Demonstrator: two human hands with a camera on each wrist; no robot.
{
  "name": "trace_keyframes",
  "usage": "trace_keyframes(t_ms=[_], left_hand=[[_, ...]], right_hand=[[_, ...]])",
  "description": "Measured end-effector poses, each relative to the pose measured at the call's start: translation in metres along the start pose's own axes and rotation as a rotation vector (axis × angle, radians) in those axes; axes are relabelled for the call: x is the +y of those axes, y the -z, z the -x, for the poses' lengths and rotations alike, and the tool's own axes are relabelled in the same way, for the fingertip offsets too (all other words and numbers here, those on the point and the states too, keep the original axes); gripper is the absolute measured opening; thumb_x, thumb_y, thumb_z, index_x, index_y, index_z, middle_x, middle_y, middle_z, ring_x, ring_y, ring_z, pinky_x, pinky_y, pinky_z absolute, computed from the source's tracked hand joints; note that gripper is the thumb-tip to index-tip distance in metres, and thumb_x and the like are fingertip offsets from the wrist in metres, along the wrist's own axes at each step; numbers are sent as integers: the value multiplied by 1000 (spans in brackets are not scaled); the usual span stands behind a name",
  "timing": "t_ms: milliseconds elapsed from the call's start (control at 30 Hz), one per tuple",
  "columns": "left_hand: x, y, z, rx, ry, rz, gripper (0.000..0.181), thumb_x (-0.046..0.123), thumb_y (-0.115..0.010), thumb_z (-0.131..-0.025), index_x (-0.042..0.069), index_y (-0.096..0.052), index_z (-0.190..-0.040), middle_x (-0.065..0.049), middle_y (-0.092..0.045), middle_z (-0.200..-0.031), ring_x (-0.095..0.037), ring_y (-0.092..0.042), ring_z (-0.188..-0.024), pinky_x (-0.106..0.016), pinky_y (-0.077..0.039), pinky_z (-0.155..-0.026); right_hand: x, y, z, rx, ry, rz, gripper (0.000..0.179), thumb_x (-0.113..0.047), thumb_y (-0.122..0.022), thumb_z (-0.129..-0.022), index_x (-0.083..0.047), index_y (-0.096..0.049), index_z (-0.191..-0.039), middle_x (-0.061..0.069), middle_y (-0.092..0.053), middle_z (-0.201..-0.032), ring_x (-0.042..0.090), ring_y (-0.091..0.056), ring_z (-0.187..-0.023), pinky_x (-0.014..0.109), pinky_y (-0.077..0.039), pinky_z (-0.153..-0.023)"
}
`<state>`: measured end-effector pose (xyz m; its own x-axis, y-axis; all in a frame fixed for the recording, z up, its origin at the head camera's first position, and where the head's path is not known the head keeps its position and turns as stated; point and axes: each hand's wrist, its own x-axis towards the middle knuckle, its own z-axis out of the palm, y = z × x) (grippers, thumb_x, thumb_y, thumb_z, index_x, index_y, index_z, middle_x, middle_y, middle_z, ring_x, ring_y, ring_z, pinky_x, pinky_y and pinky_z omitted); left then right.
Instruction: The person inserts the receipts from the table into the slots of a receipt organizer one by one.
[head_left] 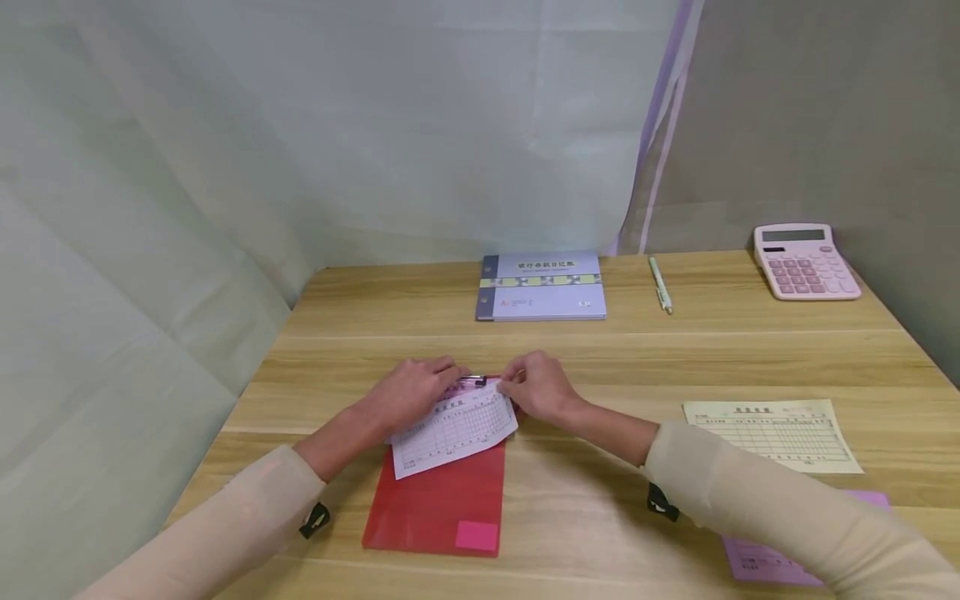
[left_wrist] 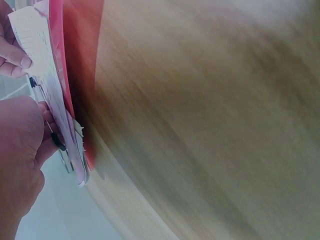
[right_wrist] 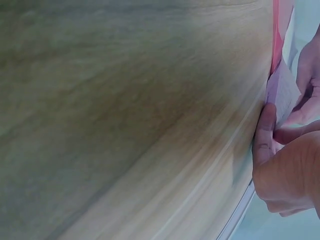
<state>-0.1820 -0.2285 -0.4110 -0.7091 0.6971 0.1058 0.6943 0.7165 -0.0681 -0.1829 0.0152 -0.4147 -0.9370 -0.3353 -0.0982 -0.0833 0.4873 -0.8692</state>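
A red clip folder [head_left: 438,508] lies on the table in the head view, with a pink label on its lower right corner. A white printed form [head_left: 453,435] sits tilted over the upper half of the folder. My left hand [head_left: 412,390] is at the top edge, its fingers curled at the clip [head_left: 472,381]; black-tipped metal parts of this clip [left_wrist: 57,141] show between those fingers in the left wrist view. With thumb and finger, my right hand [head_left: 543,388] pinches the form's upper right corner. Pinkish paper shows under the form near the clip.
A yellow form [head_left: 776,429] lies to the right, and a purple form [head_left: 768,562] is partly covered by my right sleeve. Along the back are a ledger book [head_left: 540,292], a pen [head_left: 661,285] and a pink calculator [head_left: 806,262]. Fabric walls stand behind the table.
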Motion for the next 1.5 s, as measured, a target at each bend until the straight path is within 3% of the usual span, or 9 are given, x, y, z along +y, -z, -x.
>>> trace_keyframes(t_ms=[200, 433, 733, 933, 1133, 1367, 1500], left_hand=[[-1, -2, 2, 7, 0, -8, 38, 7, -73, -102, 10, -69, -140, -9, -71, -130, -20, -73, -92, -36, -65, -81], [0, -3, 2, 9, -7, -40, 42, 3, -73, -100, 10, -67, -141, -10, -71, -131, -20, -73, -90, -35, -65, -77], [1, -3, 2, 17, -19, -63, 43, 2, -75, -99, 10, -68, -140, -9, -71, -128, -13, -63, -75, -26, -61, -67], [3, -3, 2, -12, 17, -62, 45, 8, -78, -98, 12, -67, -142, -7, -70, -128, -13, -63, -78, -22, -57, -66], [4, -4, 2, 6, 12, -74, 46, 7, -80, -96, 11, -68, -141, -8, -71, -126, -15, -66, -81, -24, -60, -67], [4, -3, 1, -2, 19, -68, 44, 8, -78, -98, 11, -68, -141, -8, -71, -126, -15, -68, -83, -25, -61, -68], [4, -3, 1, -18, 44, -53, 45, 13, -79, -98, 13, -68, -141, -7, -70, -127, -15, -67, -82, -22, -59, -68]], right_hand=[[-2, -2, 0, 12, -12, -16, 9, -4, -71, -102, 4, -74, -101, 7, -69, -74, 20, -69, -57, 28, -59, -54], [-1, -4, -1, 37, 0, -7, 8, -1, -70, -101, 6, -74, -100, 7, -70, -73, 19, -69, -53, 28, -58, -50], [-1, -5, -2, 62, 0, 15, 9, -2, -69, -101, 6, -74, -100, 7, -71, -73, 20, -69, -52, 26, -55, -47], [-3, 1, -3, 27, -25, -32, 12, -3, -65, -104, 7, -72, -105, 10, -70, -75, 20, -68, -53, 28, -57, -49], [-4, 14, -8, 53, -32, 0, 17, -3, -57, -103, 4, -70, -112, 12, -67, -74, 21, -64, -54, 24, -47, -49], [-5, 17, -9, -74, -101, -62, 21, -4, -59, -106, 8, -73, -116, 14, -71, -86, 22, -67, -63, 31, -60, -59], [-6, 15, -8, -121, -157, -110, 22, -8, -60, -107, 8, -73, -114, 15, -71, -84, 22, -68, -61, 33, -61, -58]])
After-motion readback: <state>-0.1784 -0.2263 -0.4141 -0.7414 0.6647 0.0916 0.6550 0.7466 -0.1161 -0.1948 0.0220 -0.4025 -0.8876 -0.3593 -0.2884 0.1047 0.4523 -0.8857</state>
